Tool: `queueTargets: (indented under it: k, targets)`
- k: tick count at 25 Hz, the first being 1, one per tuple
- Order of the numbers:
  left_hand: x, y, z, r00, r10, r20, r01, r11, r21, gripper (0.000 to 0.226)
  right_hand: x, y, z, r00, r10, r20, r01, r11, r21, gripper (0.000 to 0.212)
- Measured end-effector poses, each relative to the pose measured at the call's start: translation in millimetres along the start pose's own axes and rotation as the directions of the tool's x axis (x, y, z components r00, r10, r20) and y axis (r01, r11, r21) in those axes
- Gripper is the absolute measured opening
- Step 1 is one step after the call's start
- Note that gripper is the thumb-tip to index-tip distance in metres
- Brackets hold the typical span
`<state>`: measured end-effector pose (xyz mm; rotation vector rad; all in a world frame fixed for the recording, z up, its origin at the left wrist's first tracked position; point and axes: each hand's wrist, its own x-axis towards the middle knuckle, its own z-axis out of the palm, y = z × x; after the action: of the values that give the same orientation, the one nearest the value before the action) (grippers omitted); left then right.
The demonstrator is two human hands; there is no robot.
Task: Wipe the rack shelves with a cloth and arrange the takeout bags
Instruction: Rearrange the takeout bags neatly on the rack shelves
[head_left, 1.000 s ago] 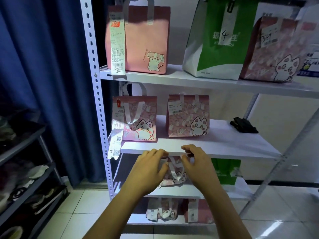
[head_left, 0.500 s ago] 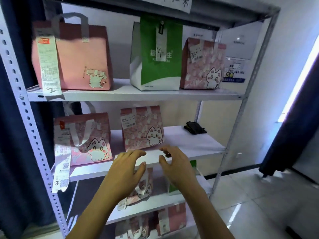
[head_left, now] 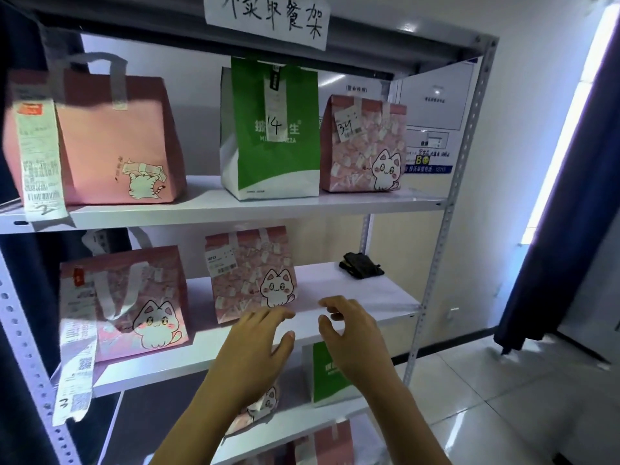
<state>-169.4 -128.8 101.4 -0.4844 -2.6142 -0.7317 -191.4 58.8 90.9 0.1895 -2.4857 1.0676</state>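
A white metal rack (head_left: pixel 432 263) holds takeout bags. On the upper shelf stand a pink bag (head_left: pixel 114 142) with a long receipt, a green and white bag (head_left: pixel 271 129) marked 14, and a pink cat bag (head_left: pixel 364 146). The middle shelf (head_left: pixel 355 297) carries a pink cat bag (head_left: pixel 131 303) at the left, a second cat bag (head_left: pixel 250 273) in the middle, and a dark cloth (head_left: pixel 360 266) at the back right. My left hand (head_left: pixel 255 350) and right hand (head_left: pixel 352 333) hover empty, fingers apart, at that shelf's front edge.
Lower shelves hold another green bag (head_left: pixel 327 374) and more pink bags, partly hidden by my arms. A handwritten paper sign (head_left: pixel 268 18) hangs on the top. A dark blue curtain (head_left: pixel 563 213) hangs at the right, over a tiled floor (head_left: pixel 503 397).
My view has swung up and to the right, bringing the rack's top and right side into view. Both hands have risen from the lower shelf to the middle shelf's front edge, still empty.
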Motion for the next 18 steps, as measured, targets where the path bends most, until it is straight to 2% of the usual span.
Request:
queueTargets:
  k: [7,12,18]
  targets:
    - [19,13,23,0.995,-0.097,-0.016,0.097,0.995,0.023,0.034,24,24,-5,0.997,-0.037,0.071,0.037,0.999,0.001,0.028]
    - [6,15,50,0.975,-0.223,0.016,0.222,0.974,0.046,0.034,30,49,12,0.974,-0.102,0.202,0.097,0.995,0.037,0.024]
    - [-29,5,60,0.917,-0.395,-0.047,0.398,0.910,0.113,0.034,24,54,55,0.903,-0.184,0.388,0.160,0.983,0.095,0.028]
